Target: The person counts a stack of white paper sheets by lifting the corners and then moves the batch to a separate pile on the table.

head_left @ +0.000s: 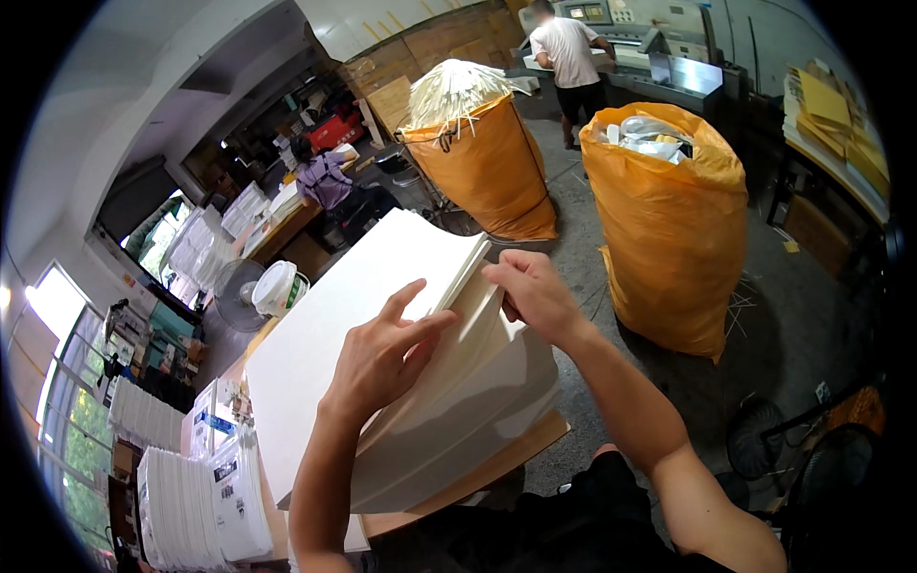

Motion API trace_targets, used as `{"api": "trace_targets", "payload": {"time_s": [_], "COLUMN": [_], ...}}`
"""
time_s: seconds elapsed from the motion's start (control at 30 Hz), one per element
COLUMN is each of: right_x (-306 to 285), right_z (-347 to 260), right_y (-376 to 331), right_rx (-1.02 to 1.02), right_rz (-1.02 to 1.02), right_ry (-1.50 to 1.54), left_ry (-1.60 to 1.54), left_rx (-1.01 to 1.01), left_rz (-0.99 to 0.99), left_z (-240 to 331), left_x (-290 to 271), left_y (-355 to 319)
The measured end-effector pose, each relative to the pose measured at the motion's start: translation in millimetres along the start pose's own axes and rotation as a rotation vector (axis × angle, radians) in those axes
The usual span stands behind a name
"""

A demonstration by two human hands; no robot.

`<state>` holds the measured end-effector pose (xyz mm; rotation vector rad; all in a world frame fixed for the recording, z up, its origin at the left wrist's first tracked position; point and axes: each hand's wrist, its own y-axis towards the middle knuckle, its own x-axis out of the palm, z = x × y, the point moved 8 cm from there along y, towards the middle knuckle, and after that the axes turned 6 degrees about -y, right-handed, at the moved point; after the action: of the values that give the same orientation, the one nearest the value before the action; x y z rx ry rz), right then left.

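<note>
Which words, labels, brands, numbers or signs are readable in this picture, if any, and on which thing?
No text is clear enough to quote.
White bucket: green label, too small.
Printed stack, lower left: dark print, too small.
Machine panel, at the back: details too small.
White paper stack at the hands: no print visible.
</note>
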<state>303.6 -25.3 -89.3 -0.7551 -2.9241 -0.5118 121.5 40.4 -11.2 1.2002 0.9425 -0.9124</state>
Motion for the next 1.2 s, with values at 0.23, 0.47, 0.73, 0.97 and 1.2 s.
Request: {"api": "trace_targets", "payload": {"time_s": [0.23,0.47,0.73,0.97,1.2], "right_x": [5.3,1.7,-2.9,5.2,2.9], "right_z": [9.0,15.5,-5.9,9.6,14.1], "right_y": [-0.7,-0.6,-8.4,-1.8,-4.3], "right_rx": [0.122,0.159,0.026,0.121,0.147], "right_rz": [-0.053,-0.112,-0.045,-0.058,-0.066], "right_ry": [0.332,0.294,-0.021,0.278,0.343], "left_ry": [0.032,-0.011,-0.066,-0.003,-0.012], "left_rx": [-0.037,-0.034,-0.089,-0.021,-0.041], "left_rz": [-0.023,-0.064,-0.073,-0.026,-0.007], "left_z": [12.9,9.5,7.8,8.1,12.8], "left_x": [-5.3,-8.4,-3.9,-1.0,-3.5], "left_y": [-2.4,-0.8,-1.5,-3.9,-2.7]}}
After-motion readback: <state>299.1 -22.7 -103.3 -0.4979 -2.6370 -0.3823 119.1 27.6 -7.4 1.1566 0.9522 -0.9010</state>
